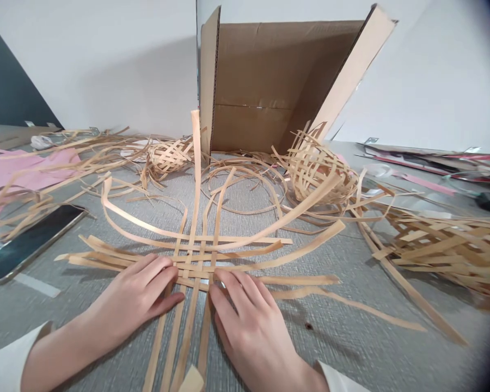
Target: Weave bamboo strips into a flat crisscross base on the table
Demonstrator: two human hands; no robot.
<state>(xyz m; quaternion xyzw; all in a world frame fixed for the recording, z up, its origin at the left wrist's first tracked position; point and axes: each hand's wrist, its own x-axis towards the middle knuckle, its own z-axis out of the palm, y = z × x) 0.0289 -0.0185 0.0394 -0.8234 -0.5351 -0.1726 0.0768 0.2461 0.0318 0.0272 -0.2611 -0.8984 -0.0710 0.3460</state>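
Flat tan strips cross over and under each other in a small woven patch (194, 260) on the grey table (330, 343). Their loose ends spread out on all sides, some curling upward. At the patch's left edge, my left hand (136, 291) presses on the strips, fingers bent together and thumb beneath. My right hand (249, 313) rests on the right edge, its fingertips closed down on the strips near the crossing. Both hands are touching the weave, and the fingertips partly cover the strips under them.
An open cardboard box (281, 71) stands at the back. Woven pieces lie before it (169, 158), at its right (320, 169) and far right (449, 250). A phone (32, 242), pink sheets (32, 169) and loose strips are at left.
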